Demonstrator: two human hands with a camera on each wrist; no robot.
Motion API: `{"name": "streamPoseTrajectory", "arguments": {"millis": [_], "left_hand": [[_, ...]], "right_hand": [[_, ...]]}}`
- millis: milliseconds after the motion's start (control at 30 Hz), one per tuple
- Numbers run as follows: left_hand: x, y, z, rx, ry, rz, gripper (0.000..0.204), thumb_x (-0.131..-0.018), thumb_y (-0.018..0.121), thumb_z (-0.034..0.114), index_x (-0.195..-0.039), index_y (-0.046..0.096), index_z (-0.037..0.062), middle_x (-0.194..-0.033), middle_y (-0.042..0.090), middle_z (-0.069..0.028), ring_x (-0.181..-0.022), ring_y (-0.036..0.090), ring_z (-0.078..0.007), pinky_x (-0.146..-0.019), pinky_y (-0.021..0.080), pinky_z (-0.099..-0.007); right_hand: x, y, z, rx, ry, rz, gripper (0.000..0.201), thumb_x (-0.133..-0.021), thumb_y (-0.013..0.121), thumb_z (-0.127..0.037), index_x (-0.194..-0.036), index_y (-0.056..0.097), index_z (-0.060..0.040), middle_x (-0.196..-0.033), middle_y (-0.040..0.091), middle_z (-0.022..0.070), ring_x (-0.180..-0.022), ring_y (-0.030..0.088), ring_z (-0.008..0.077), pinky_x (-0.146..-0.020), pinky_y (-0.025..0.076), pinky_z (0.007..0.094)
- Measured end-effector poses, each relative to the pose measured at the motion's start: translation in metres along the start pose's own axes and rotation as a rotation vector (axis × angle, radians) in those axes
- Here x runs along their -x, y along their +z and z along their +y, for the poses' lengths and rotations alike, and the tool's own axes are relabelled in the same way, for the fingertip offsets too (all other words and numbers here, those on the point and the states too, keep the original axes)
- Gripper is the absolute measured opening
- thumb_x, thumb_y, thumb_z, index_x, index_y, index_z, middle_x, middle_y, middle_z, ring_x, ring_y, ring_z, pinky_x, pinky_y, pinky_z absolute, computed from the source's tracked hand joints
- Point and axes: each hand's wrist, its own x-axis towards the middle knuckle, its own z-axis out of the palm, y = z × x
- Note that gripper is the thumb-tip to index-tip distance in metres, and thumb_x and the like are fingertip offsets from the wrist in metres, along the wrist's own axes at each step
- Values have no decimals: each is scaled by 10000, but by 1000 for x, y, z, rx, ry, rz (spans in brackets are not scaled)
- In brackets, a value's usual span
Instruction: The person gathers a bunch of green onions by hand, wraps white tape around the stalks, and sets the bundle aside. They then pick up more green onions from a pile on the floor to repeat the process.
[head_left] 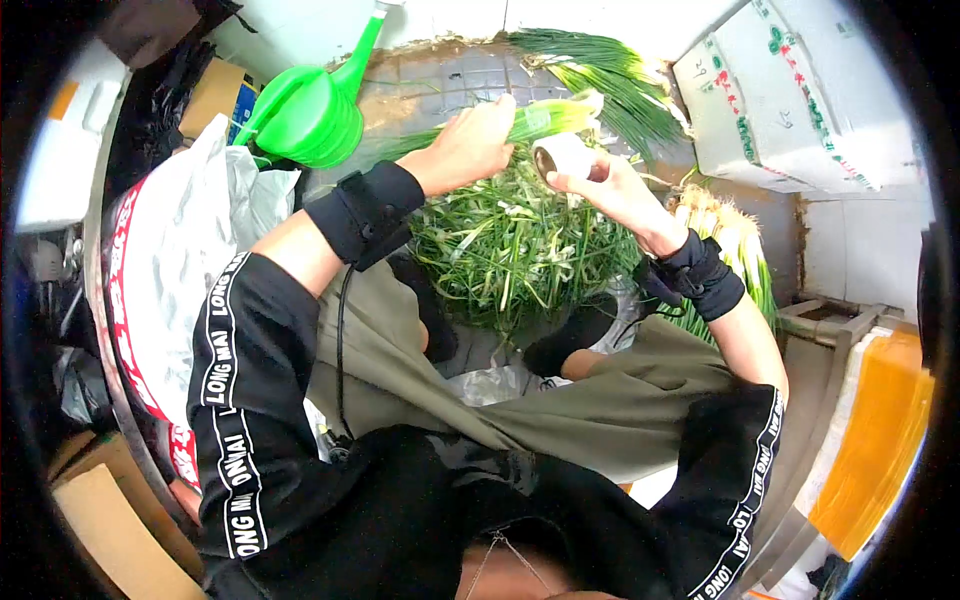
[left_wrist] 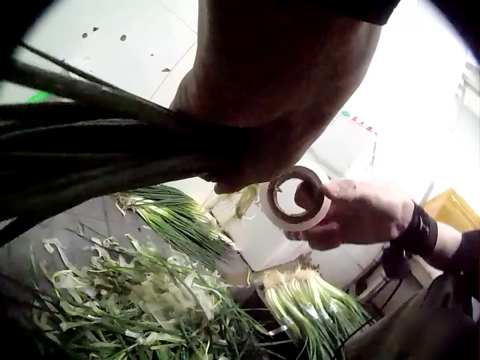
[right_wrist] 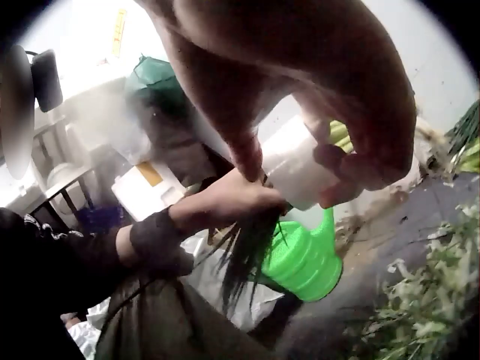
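Observation:
My left hand grips a bunch of green onions, its white ends pointing right and its dark leaves trailing left past the wrist. In my right hand is a roll of tape, held between thumb and fingers just below the white ends. The left wrist view shows the roll's round core facing the camera, with the right hand's thumb at its hole. Seen from the right wrist, the tape roll overlaps the onions behind it. Below both hands lies a heap of loose green trimmings.
More green onions lie on the floor at the back. Another bundle, roots up, rests at the right by a white box. A green watering can and a white plastic bag stand at the left.

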Motion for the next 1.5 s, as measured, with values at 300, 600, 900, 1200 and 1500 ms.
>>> {"name": "streamPoseTrajectory", "arguments": {"millis": [300, 600, 900, 1200, 1500], "left_hand": [[14, 9, 13, -87, 153, -66, 364, -798, 576, 37, -1082, 414, -124, -863, 606, -283, -741, 632, -440, -648, 517, -501], [19, 17, 2, -107, 459, 13, 344, -736, 630, 8, -1041, 488, -65, -817, 624, -201, -737, 638, -418, -665, 538, -471], [30, 17, 0, -107, 465, -222, 355, -756, 646, 1, -1068, 485, -50, -789, 631, -202, -733, 649, -398, -633, 524, -470], [25, -15, 28, 66, 586, -348, 455, -804, 709, 107, -1189, 494, -1, -1071, 602, -191, -1001, 587, -395, -822, 469, -473], [8, -20, 18, 391, 132, -244, 359, -844, 703, 170, -1120, 540, 9, -911, 613, -170, -817, 601, -257, -758, 482, -374]], "right_hand": [[-12, 10, 13, 359, -348, 401, 515, -756, 824, -345, -1080, 643, 13, -1291, 485, 128, -1110, 507, 275, -996, 420, 361], [-35, -32, 17, -188, -204, -215, 483, -877, 729, -273, -1279, 614, -32, -1217, 644, 41, -1106, 567, 97, -985, 436, 276], [-35, -8, 17, -565, -176, -333, 493, -1021, 471, -380, -1283, 574, 25, -1318, 596, 95, -1216, 540, 182, -1093, 353, 338], [-47, -79, 42, -326, -218, -696, 634, -902, 607, -130, -1473, 361, -10, -1537, 346, 126, -1387, 367, 224, -1148, 305, 375], [-18, 7, 59, -546, -85, -294, 401, -901, 691, -128, -1266, 548, -42, -1154, 636, 34, -1041, 588, 110, -922, 469, 301]]}}
